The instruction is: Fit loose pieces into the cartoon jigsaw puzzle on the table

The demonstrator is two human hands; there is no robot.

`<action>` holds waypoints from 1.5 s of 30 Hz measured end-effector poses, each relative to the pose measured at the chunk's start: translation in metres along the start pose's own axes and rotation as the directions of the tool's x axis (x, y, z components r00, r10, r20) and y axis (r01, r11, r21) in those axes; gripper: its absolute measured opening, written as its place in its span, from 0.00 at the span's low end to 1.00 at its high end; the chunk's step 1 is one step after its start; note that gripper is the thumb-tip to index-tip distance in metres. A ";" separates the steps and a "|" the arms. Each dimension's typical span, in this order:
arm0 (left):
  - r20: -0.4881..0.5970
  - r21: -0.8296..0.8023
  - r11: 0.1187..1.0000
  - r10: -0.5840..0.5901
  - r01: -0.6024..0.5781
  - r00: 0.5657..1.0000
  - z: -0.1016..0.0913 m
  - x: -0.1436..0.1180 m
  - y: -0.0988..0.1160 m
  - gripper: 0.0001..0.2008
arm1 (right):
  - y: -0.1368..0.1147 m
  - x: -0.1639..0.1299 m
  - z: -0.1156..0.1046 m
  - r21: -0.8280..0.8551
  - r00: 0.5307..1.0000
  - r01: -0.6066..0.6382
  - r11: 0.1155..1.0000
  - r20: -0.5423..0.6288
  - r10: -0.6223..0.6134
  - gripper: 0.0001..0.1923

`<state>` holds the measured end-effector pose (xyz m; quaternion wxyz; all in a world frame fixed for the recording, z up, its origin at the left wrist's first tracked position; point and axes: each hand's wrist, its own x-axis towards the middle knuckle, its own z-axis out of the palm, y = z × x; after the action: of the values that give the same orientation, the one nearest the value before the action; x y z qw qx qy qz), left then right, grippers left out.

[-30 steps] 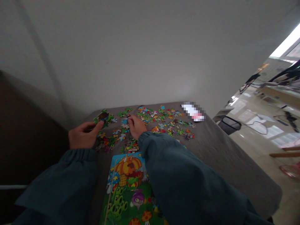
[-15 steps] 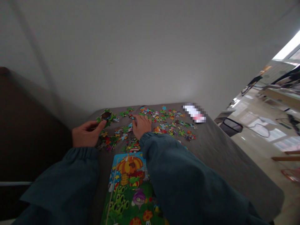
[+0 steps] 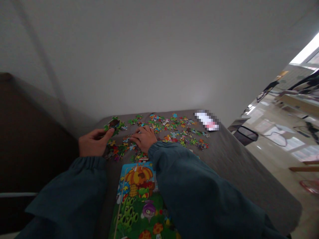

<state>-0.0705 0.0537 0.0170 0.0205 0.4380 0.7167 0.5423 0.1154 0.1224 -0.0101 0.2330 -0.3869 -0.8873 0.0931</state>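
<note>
My left hand pinches a small joined cluster of jigsaw pieces, green at the edges and dark brown in the middle, between thumb and fingers at the far left of the table. Beside it, my right hand reaches over the loose jigsaw pieces, its fingers apart and the tips down among the pieces. No piece shows in its grasp, though the palm side is hidden. A colourful puzzle board with a pumpkin house and green plant figures lies nearest me, partly covered by my right sleeve.
More mixed pieces lie between my left hand and the board. A phone with a blurred screen rests at the back right of the grey cloth-covered table. A pale wall stands behind; a dark brown panel rises at left.
My right hand has shifted left and slightly towards me over the pieces, its fingers spreading. My left hand keeps its hold on the cluster, almost still.
</note>
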 end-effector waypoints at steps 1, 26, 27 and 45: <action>0.001 0.000 1.000 -0.004 0.004 1.000 0.000 0.000 0.000 0.15 | 0.000 0.002 -0.002 0.027 1.000 0.006 1.000 0.000 -0.006 0.15; 0.037 0.004 0.999 -0.046 0.046 0.998 0.000 0.001 -0.002 0.14 | 0.045 -0.017 -0.071 -0.255 0.942 0.177 0.951 0.322 -0.089 0.20; 0.040 0.002 0.999 -0.039 0.039 0.998 0.000 0.002 -0.004 0.14 | 0.044 -0.009 -0.072 -0.265 0.959 0.127 0.956 0.279 -0.050 0.22; 0.187 -0.053 0.993 0.115 -0.106 0.976 0.008 0.002 -0.015 0.21 | 0.058 0.105 -0.017 -0.260 0.971 -0.121 0.958 0.171 0.168 0.18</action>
<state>-0.0775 0.0604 0.0026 0.0680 0.5263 0.6742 0.5137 0.0992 0.2382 0.0200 0.0892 -0.4662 -0.8794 0.0353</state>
